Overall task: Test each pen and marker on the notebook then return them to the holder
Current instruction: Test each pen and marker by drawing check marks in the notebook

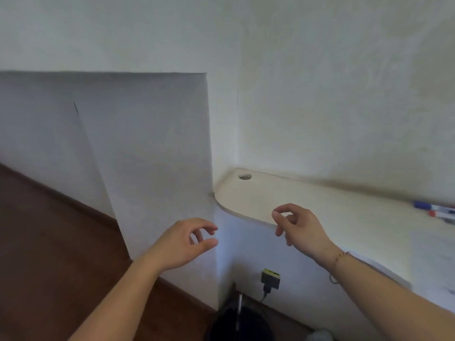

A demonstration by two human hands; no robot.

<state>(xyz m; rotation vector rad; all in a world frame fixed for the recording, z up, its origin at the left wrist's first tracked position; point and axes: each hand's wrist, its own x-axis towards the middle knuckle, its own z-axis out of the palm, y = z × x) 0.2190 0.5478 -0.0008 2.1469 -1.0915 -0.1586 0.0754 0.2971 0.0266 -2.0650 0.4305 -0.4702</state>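
pale wood makes up the desk [251, 195], a light top with a rounded end that butts into the corner of cream walls, and a round cable hole [245, 177] sits near that end. both hands hang in the air in front of the desk's edge, holding nothing. the left hand [183, 242] is out over the white panel below the desk, fingers loosely curled and the thumb pointing right — relaxed, not gripping. the right hand [299, 227] floats just over the rounded front edge of the desk, its fingers also hanging in a loose curl, thumb and forefinger close to each other but with nothing between them. a thin bracelet [341, 255] circles the right wrist.

far to the right, at the frame's edge, a few markers [435, 210] lie on the desk close to the wall — one with a blue cap, one with red showing, the rest cut off and blurred. they are well apart from both hands. a white sheet or pad [428, 257] lies on the desk at the right edge, too blurred to say whether it is the notebook.

below the desk a grey plug adapter [270, 279] with a yellow label sits on the wall, a dark cable dropping from it, and a black bag-like shape [240, 323] rests on the brown wooden floor [49, 242].
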